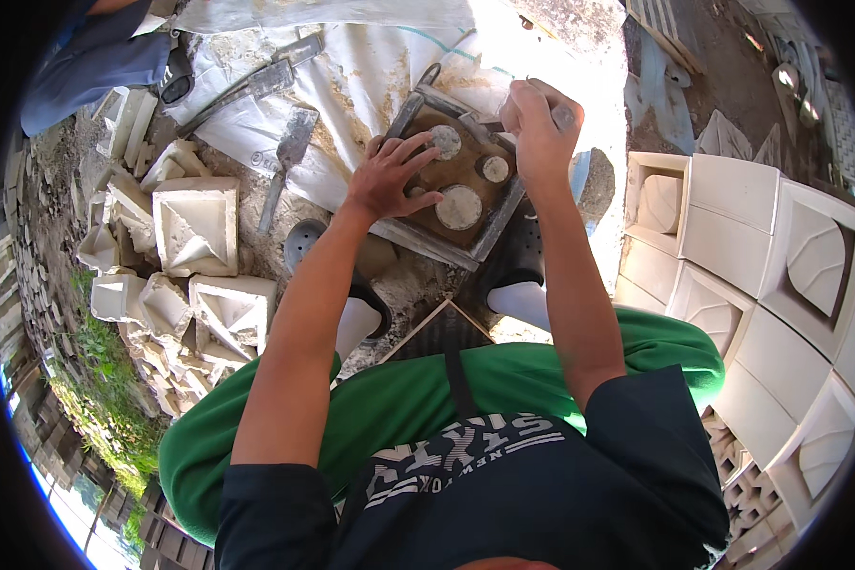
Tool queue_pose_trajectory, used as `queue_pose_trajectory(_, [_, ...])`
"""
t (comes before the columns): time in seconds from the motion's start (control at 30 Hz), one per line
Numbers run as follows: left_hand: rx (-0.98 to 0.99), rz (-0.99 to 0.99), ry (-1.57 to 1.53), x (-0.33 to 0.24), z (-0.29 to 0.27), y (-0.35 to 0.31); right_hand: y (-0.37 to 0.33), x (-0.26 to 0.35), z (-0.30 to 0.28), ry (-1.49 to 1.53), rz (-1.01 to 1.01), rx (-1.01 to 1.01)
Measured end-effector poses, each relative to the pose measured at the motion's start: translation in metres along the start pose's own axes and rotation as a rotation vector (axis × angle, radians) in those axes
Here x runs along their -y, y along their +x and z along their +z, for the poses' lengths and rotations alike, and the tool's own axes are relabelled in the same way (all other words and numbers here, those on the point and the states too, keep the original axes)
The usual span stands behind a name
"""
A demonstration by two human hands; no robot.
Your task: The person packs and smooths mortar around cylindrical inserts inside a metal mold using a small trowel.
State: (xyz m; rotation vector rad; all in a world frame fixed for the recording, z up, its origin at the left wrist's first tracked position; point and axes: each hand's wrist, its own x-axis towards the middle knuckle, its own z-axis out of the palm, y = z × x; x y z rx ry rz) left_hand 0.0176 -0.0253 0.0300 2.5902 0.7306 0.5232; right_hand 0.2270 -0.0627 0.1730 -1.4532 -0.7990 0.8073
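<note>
Between my feet lies a square dark frame (431, 249) with a brown inner surface. Set in it are a round pale disc (459, 207), a greyish disc (444, 142) and a smaller disc (494, 169). My left hand (389, 178) rests on the frame's left side, fingers spread toward the discs. Over the far right corner, my right hand (541, 128) is closed around a hand tool (565, 117). Its grey handle end shows beside the fist; a flat part reaches left over the frame, mostly hidden, so its exact kind is unclear.
White sheeting (351, 90) spreads beyond the frame, with a trowel (294, 142) and a long metal bar tool (256, 84) on it. Broken pale blocks (196, 223) pile up at left. Stacked pale relief blocks (731, 204) stand at right. Another person's leg (100, 81) is at upper left.
</note>
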Motion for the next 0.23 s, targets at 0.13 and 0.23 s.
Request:
queue_pose_trajectory(0.13, [-0.03, 0.017, -0.057, -0.007, 0.01, 0.008, 0.004, -0.046, -0.008, -0.209, -0.063, 0.052])
queue_pose_trajectory(0.23, [0.012, -0.03, -0.019, 0.008, 0.0, -0.006, 0.004, -0.007, 0.013, -0.028, 0.049, 0.027])
